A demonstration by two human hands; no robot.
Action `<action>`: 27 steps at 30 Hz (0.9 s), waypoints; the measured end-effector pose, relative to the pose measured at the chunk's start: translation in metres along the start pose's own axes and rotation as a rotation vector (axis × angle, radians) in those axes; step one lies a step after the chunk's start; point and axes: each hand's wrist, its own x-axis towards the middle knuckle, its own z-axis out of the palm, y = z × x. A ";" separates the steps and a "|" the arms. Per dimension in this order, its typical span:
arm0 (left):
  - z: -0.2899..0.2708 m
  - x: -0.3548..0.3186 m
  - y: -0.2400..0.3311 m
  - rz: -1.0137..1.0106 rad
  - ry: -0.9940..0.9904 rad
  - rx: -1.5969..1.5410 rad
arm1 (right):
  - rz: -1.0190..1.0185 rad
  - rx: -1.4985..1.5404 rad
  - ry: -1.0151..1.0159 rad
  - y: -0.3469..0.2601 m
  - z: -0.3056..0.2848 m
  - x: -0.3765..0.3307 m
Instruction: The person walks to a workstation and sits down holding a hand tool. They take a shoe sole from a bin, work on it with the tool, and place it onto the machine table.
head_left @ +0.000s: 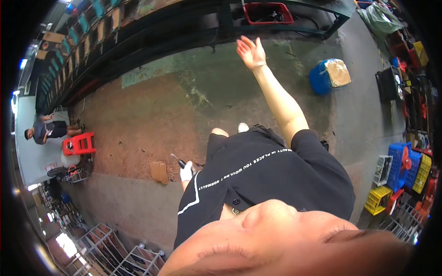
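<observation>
My right hand is bare and held out at the end of a stretched arm, toward the dark green workbench frame. Its fingers are spread, with nothing in them. Low at my left side, my left hand wears a white glove. It is closed around a slim tool with a black handle and a thin pale shaft; its exact kind is too small to tell. On the floor just left of that hand lies a brown piece of cardboard.
A blue container topped with brown cardboard stands at the right. Beneath the bench sits a red crate. At far left are a person and a red stool. Plastic crates line the right side; metal racks stand lower left.
</observation>
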 end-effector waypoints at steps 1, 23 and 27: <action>0.007 -0.008 0.037 0.144 -0.044 -0.312 | -0.006 0.096 -0.108 -0.013 0.030 0.011; 0.064 0.270 0.409 0.287 -0.564 0.561 | 0.108 -1.031 0.632 -0.073 -0.077 0.043; 0.149 0.242 0.550 0.252 -0.232 0.256 | 0.629 -1.866 1.101 -0.039 -0.192 -0.083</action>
